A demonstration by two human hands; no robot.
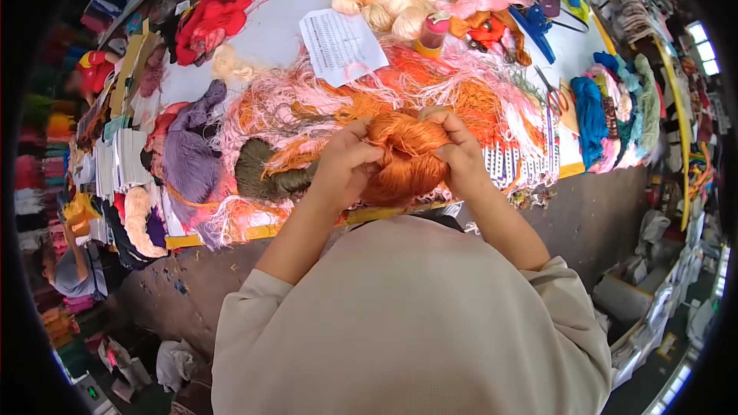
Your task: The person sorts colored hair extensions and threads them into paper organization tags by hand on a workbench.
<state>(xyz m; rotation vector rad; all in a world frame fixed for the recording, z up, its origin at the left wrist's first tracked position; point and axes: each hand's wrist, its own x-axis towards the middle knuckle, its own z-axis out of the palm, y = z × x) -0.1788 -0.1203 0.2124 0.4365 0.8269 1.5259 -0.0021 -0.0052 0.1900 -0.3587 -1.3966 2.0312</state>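
Observation:
Between my two hands is a bundled skein of orange yarn (407,169), close to the table's front edge. My left hand (346,160) grips its left side, with the fingers curled into the strands. On the right side, my right hand (459,150) pinches the upper strands between thumb and fingers. Just left of my left hand lies a dark olive skein (257,170). A wide pile of loose pink and orange yarn (307,107) spreads beneath and behind both hands.
Purple (192,150) and red (211,21) skeins lie to the left. A printed sheet (342,46) rests behind the pile. Orange-handled scissors (556,98), a blue clip-like tool (536,31) and teal skeins (590,119) are at the right. Another person (77,269) is at the far left.

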